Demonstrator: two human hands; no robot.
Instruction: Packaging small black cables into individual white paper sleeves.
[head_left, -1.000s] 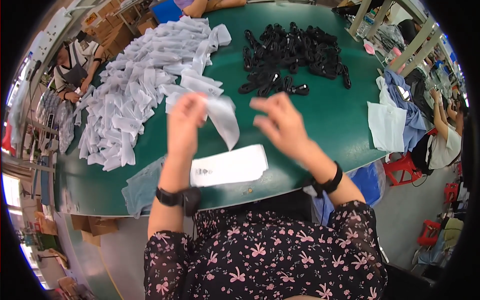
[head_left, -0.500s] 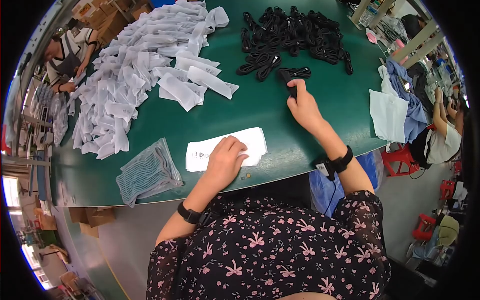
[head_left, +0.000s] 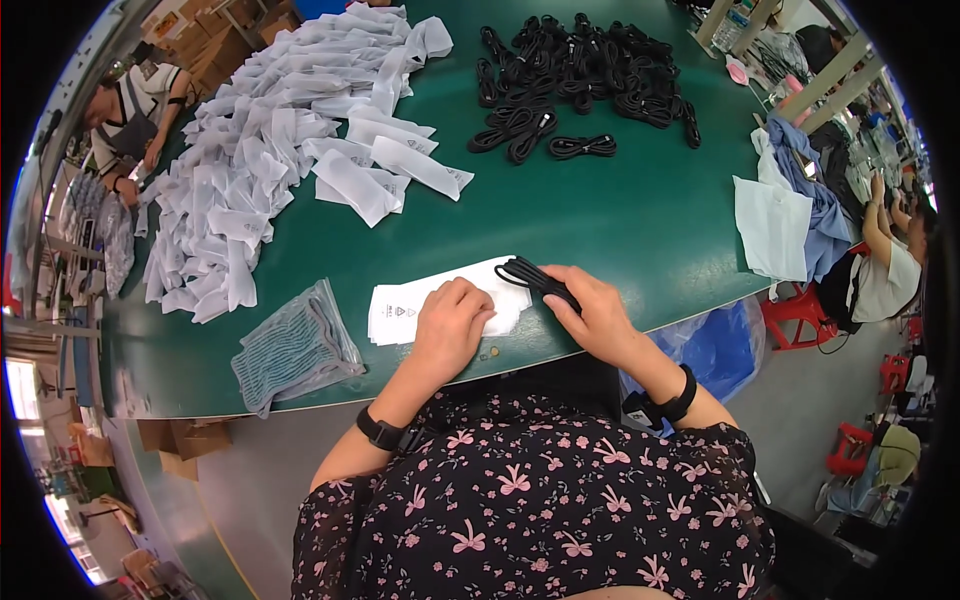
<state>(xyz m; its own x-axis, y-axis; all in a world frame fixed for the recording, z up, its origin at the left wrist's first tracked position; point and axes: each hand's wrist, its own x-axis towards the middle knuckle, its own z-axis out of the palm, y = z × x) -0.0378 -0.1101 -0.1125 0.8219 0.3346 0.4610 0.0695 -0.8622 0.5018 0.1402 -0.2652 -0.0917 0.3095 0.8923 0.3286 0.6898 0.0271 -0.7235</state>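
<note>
A stack of flat white printed bags (head_left: 395, 300) lies near the table's front edge. My left hand (head_left: 455, 322) rests over the stack, its thumb and fingers closed on the top white bag; the fingertips are partly hidden. My right hand (head_left: 592, 312) grips a coiled black cable (head_left: 528, 277) at one end. The cable's free loops reach over the right end of the stack. Farther off lies a heap of similar coiled black cables (head_left: 590, 65), with one separate coil (head_left: 582, 147) just in front of it.
Filled white bags (head_left: 290, 130) form a large pile at the far left. A clear plastic bag with striped cloth (head_left: 300, 345) sits by the left front edge. White cloth (head_left: 772, 228) and blue fabric (head_left: 830, 210) hang at the right edge. A co-worker (head_left: 140, 125) is at the left.
My right hand has come back from the cable heap toward me with a coiled cable, now beside the bag stack. My left hand has stayed on the stack.
</note>
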